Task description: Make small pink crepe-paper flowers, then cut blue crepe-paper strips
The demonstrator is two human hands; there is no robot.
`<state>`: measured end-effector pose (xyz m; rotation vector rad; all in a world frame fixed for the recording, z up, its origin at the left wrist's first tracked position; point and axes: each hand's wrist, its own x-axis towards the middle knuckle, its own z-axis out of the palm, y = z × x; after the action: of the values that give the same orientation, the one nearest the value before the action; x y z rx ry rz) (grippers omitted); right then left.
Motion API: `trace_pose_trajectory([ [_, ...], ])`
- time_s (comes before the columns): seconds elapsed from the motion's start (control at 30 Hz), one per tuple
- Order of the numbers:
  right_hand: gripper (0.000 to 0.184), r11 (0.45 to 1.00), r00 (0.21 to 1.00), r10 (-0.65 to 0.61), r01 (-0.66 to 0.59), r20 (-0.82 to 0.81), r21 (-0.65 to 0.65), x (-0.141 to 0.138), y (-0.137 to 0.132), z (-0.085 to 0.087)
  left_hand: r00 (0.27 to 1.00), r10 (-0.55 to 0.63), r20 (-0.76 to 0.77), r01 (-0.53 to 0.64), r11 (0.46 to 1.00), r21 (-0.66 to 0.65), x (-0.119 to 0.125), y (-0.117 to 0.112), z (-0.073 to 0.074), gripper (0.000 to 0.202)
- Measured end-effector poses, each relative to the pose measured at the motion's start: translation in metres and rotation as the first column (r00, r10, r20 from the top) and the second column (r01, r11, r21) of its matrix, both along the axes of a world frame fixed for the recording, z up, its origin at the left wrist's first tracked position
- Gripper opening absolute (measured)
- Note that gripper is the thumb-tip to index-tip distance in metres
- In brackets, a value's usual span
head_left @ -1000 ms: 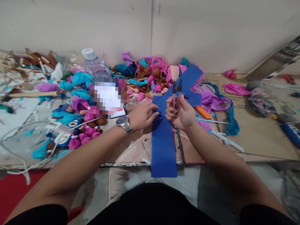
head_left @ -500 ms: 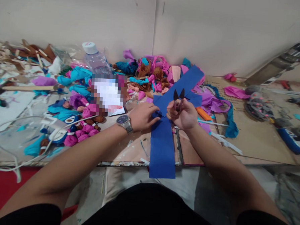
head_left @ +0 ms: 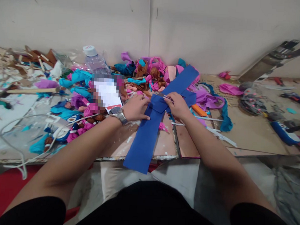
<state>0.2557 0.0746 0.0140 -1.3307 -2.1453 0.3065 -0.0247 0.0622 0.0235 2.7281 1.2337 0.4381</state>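
A long blue fabric-like strip [head_left: 140,142] lies slantwise across the table, its lower end hanging over the front edge. Its upper part is folded over in a flap [head_left: 158,104]. My left hand [head_left: 135,108], wearing a metal watch, rests at the strip's left edge with thumb and fingers apart, the thumb touching the blue material. Against the right side of the fold, my right hand [head_left: 177,106] is closed around small snips [head_left: 163,94], mostly hidden by the fingers. More blue strips [head_left: 183,79] extend behind that hand.
Left of my hands are a lit phone [head_left: 107,93], a plastic bottle [head_left: 97,62], a white cable [head_left: 5,128] and crumpled colourful bundles [head_left: 78,77]. An orange cutter [head_left: 199,110], purple scraps [head_left: 211,100] and a blue-and-white object [head_left: 284,133] lie to the right.
The blue strip's lower end has swung left, and its upper part now shows a folded flap. My right hand has turned palm down onto the fold, lowering the snips from their raised position.
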Motion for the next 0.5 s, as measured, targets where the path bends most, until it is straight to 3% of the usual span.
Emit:
trace_pose_trajectory([
  [0.2,0.041,0.985,0.984,0.166,-0.168,-0.064,-0.028,-0.009,-0.002,-0.001,0.995,-0.002,-0.096,0.002,1.000,0.000,-0.007,0.008,0.002,0.073],
  [0.33,0.047,0.993,0.995,0.095,-0.094,0.024,-0.070,-0.013,-0.005,0.004,0.985,-0.042,-0.170,0.042,0.999,-0.001,-0.010,0.014,0.002,0.058],
  [0.5,0.052,0.996,0.993,-0.086,0.084,0.084,0.033,-0.008,-0.006,0.014,0.983,-0.032,-0.183,0.034,0.999,0.011,-0.012,0.016,0.004,0.052],
])
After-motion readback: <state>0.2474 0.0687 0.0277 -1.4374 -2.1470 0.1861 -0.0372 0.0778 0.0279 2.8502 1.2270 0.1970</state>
